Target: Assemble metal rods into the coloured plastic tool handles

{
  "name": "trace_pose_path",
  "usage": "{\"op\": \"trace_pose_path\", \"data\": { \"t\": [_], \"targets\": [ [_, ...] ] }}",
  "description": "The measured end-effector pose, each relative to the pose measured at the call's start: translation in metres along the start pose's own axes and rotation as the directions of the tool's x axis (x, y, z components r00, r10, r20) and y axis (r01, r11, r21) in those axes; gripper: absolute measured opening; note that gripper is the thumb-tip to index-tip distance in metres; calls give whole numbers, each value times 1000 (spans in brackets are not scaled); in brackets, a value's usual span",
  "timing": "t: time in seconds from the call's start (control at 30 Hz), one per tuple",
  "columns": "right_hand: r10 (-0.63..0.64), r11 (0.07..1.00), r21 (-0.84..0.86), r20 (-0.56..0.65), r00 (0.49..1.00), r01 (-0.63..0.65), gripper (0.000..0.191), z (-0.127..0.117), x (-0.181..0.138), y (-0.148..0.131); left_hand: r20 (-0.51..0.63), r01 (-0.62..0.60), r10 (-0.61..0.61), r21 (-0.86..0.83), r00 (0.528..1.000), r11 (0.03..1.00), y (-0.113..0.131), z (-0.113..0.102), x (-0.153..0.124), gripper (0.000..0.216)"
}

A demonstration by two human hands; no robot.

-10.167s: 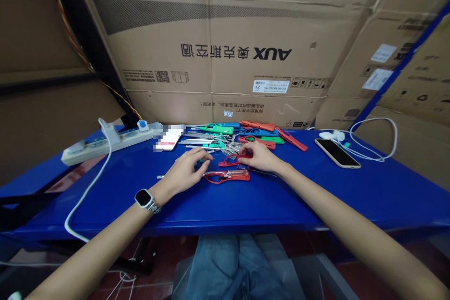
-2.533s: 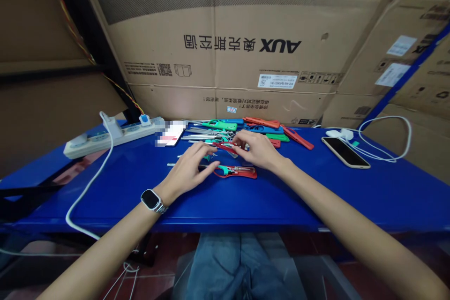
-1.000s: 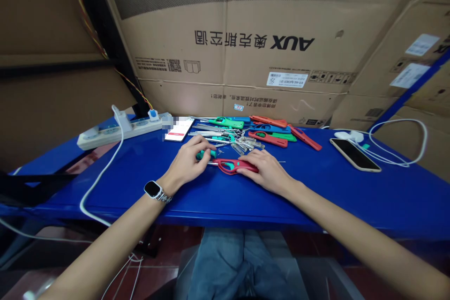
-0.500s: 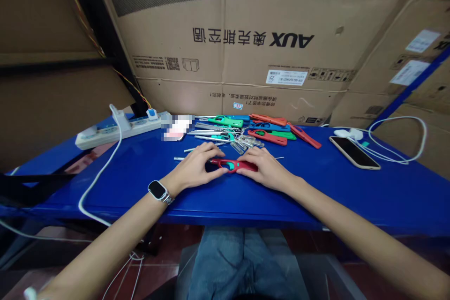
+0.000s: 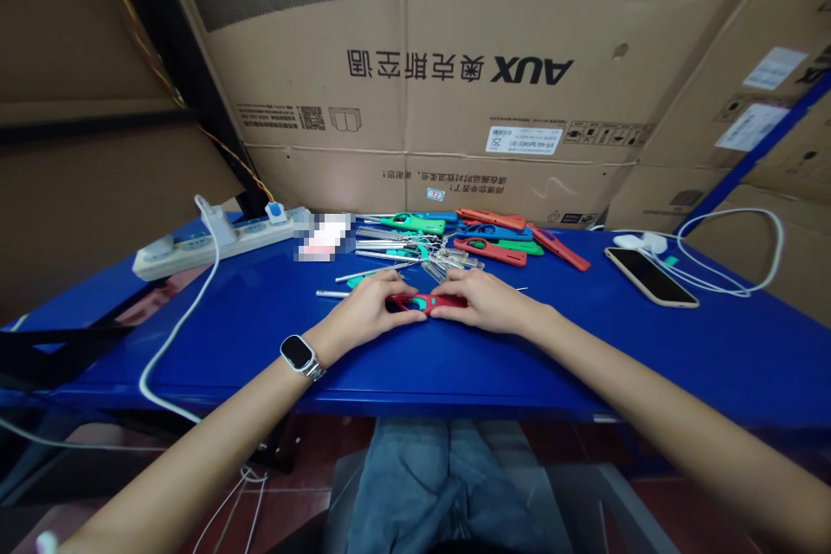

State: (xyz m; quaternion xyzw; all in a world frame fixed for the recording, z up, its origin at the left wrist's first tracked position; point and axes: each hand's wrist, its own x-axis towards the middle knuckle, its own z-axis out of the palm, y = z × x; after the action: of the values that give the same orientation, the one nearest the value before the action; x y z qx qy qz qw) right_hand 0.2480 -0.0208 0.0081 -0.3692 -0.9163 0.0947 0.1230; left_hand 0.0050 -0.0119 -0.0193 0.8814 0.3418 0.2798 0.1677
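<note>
Both hands hold one red gas lighter [image 5: 447, 301] low over the blue table, lying sideways. My left hand [image 5: 375, 305] is closed round its nozzle end, near the trigger opening, where a green piece shows. My right hand [image 5: 481, 301] pinches the handle end between thumb and fingers. A metal tube [image 5: 331, 293] sticks out left of my left hand. Just beyond the hands lies a pile of metal tubes and clear small parts [image 5: 447, 261]. Behind it are a green lighter casing [image 5: 419, 224], a red casing [image 5: 497, 252] and several others in blue and orange.
A white power strip [image 5: 188, 249] with plugs and a cable runs along the left. A pixelated item [image 5: 325, 237] lies beside it. On the right a phone [image 5: 651, 277] rests by a coiled white cable [image 5: 769, 277]. Cardboard [image 5: 415, 9] walls the back.
My left hand has shifted slightly right along the lighter, covering more of the nozzle end. My hands are a little closer together, and the whole view has moved slightly.
</note>
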Motion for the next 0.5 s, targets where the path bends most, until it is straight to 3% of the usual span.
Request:
{"op": "trace_pose_path", "data": {
  "t": [0.37, 0.5],
  "targets": [
    [-26, 988, -152, 28, 999, 30, 43, 0, 1, -7, 16, 4, -7, 130, 1000, 991, 2, -1, -6, 42],
    [-46, 986, -157, 28, 999, 50, 39, 0, 2, -10, 14, 26, -28, 105, 1000, 994, 3, 0, -7, 42]
  ]
}}
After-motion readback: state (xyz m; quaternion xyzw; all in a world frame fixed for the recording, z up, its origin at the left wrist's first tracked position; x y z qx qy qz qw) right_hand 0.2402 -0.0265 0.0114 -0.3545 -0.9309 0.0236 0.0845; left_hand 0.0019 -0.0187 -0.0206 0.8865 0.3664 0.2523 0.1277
